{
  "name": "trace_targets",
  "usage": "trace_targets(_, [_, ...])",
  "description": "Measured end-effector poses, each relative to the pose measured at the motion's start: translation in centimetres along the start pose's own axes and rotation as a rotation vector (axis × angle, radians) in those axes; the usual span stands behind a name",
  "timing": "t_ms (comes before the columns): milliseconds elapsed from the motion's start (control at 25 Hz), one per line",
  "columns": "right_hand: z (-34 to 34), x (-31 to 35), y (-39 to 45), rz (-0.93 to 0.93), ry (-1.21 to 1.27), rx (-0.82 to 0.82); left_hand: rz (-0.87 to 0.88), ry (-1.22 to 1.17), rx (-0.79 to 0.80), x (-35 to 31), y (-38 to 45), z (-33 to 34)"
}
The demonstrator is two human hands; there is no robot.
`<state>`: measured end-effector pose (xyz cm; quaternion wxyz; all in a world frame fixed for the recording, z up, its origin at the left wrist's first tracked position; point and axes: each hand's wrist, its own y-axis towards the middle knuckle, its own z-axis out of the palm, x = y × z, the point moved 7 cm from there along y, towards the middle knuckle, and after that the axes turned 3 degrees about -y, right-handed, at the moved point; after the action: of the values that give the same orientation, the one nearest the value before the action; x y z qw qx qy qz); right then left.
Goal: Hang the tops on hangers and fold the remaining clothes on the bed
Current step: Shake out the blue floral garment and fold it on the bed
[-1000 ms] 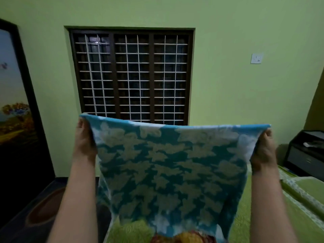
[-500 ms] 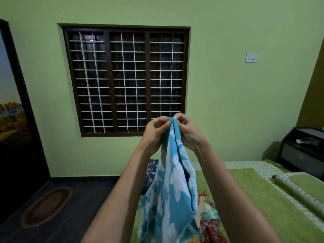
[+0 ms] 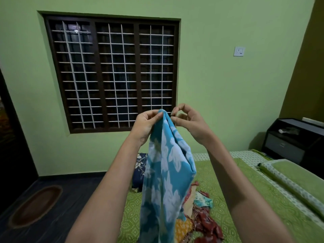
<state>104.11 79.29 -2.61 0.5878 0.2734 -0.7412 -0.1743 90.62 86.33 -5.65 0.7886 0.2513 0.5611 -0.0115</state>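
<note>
The fingers of the left hand are pinched on the top corners of the blue cloth, held up in front of the window; the fingers of the right hand are curled narrow just beside the same corners, and whether the cloth is touched by them cannot be told; a second ago the cloth was stretched wide between both hands, half a second ago its two corners were brought together, and now both corners are kept by the left hand alone while the right is drawn slightly off; so the first fold in half is judged done, and a second fold or a laying down on the bed is judged next. Counted left to right: one rug on the floor, one window, one dark floral piece at the bed's edge, one blue cloth, one loose heap of coloured clothes whose pieces cannot be told apart, one wall switch, one dark cabinet; no hangers are seen.
</note>
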Motion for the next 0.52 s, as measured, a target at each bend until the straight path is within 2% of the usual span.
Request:
trace_targets(120, [0.3, 2.0, -2.1, -0.002, -0.413, 0.142, -0.012, 0.058, -0.154, 1.1, 1.0, -2.2])
trace_targets(240, [0.6, 1.6, -3.7, 0.093, -0.749, 0.265, -0.036, 0.141, -0.220, 2.0, 1.3, -2.9])
trace_targets(520, [0.9, -2.5, -8.4, 0.376, -1.088, 0.394, 0.018, 0.312, -0.286, 4.2, 2.4, -2.5])
